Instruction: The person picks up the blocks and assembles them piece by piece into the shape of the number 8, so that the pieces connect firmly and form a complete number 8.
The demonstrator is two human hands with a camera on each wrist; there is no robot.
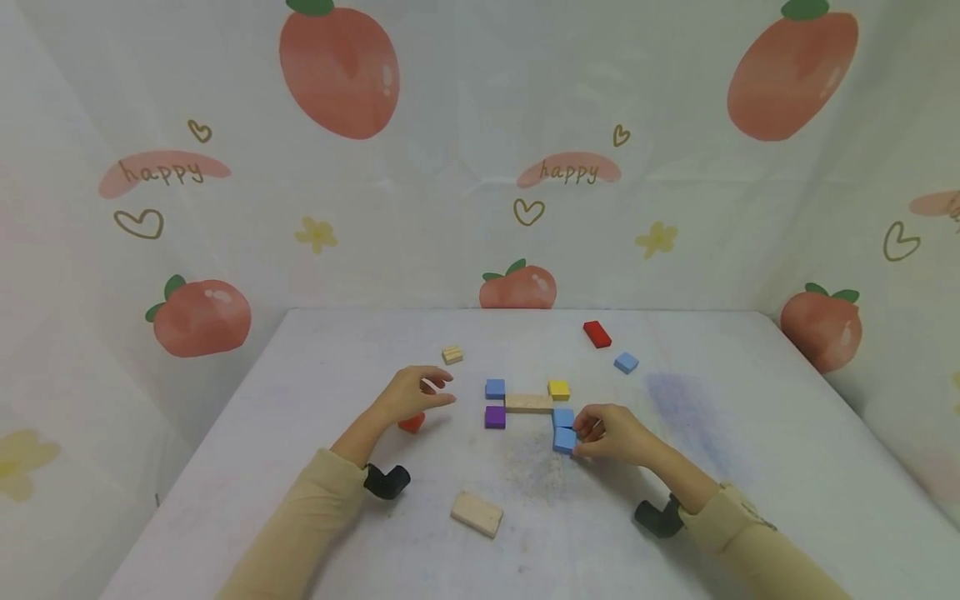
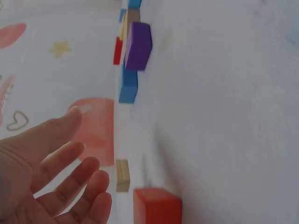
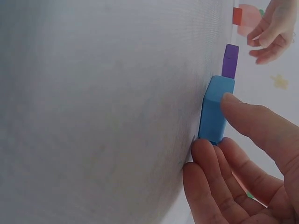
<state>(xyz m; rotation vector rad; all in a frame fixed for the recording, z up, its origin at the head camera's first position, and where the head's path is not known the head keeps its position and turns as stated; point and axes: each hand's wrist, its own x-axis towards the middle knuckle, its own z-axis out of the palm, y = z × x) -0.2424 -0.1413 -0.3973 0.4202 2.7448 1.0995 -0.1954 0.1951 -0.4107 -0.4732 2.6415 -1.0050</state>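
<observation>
My right hand (image 1: 611, 435) is at the near blue block (image 1: 565, 441), thumb on its near side and curled fingertips at its right side. In the right wrist view the thumb and fingers pinch this blue block (image 3: 217, 109). Just behind it lies another blue block (image 1: 563, 417), touching the right end of a long wooden block (image 1: 528, 404). At that wooden block's left end sit a blue block (image 1: 495, 388) and a purple block (image 1: 495, 417); a yellow block (image 1: 558, 390) sits at its far right corner. My left hand (image 1: 412, 393) hovers with loose fingers above a red-orange block (image 1: 412, 423), holding nothing.
A wooden block (image 1: 477, 513) lies near the front of the white table (image 1: 315, 533). Towards the back are a small ridged wooden piece (image 1: 452, 355), a red block (image 1: 597, 334) and a blue block (image 1: 626, 362). A patterned cloth (image 1: 450, 233) hangs behind.
</observation>
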